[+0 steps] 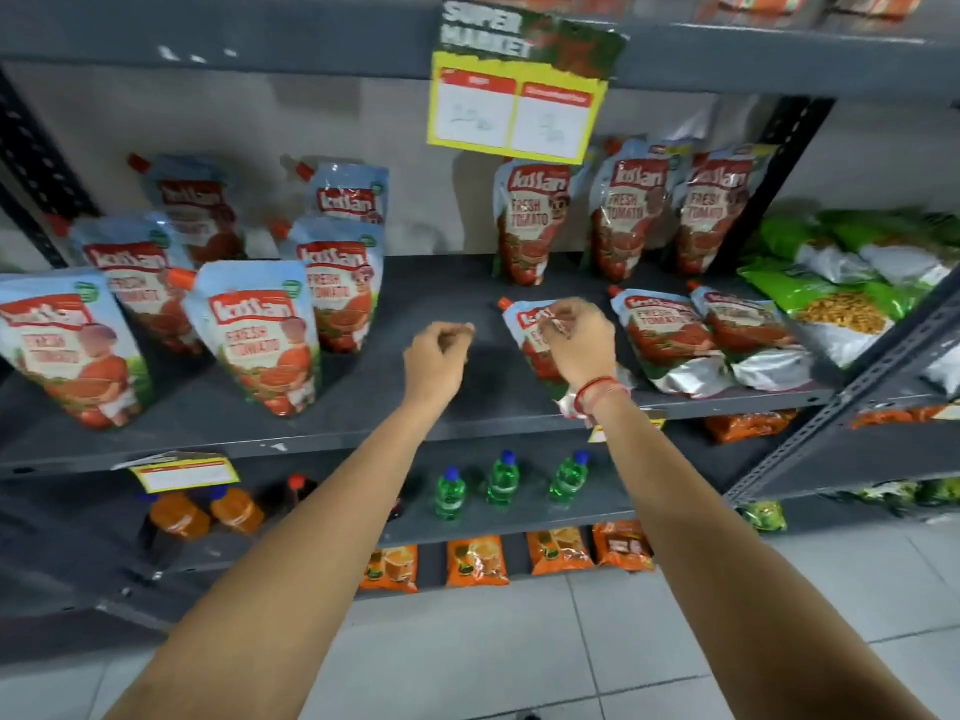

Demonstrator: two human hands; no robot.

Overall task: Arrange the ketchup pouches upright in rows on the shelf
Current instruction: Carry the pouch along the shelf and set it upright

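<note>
Several ketchup pouches stand upright at the left of the grey shelf, the nearest one at the front. Three more upright pouches line the back right. Three pouches lie flat at the front right. My right hand grips the top of the leftmost flat pouch, covering much of it. The other two flat pouches lie to its right. My left hand hovers over bare shelf to the left of that pouch, fingers curled shut and holding nothing.
A yellow price sign hangs from the shelf above. Green snack bags fill the rack to the right. On the lower shelf stand green bottles and orange bottles, with orange packets below.
</note>
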